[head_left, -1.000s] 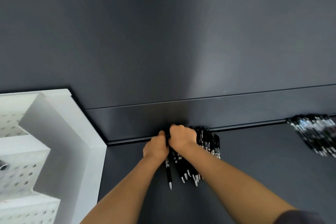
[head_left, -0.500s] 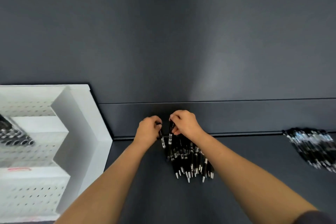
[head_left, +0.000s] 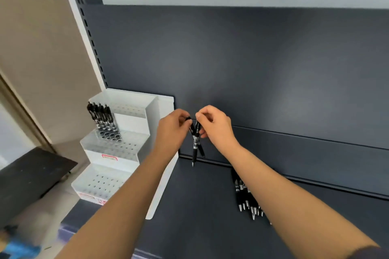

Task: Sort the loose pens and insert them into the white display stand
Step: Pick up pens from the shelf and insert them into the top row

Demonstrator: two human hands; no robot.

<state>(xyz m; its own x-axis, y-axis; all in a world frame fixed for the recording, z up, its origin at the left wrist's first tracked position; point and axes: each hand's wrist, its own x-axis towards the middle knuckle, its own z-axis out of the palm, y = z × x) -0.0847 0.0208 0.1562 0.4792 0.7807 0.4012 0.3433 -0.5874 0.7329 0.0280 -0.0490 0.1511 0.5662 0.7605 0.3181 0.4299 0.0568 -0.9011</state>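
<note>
**Both hands pinch black pens above the shelf**

The left hand [head_left: 172,126] and right hand [head_left: 214,125] meet near the centre of the view, raised above the dark shelf [head_left: 200,206]. Each closes its fingertips on the top end of a black pen: the two held pens [head_left: 195,143] hang tip-down and cross each other between the hands. At about 4 o'clock from the hands, partly hidden by the right forearm, the loose pens [head_left: 246,197] lie in a pile on the shelf. At about 9 o'clock stands the white display stand [head_left: 117,147], stepped and perforated, with a cluster of inserted pens [head_left: 103,122] upright on the left of its middle tier.
</note>
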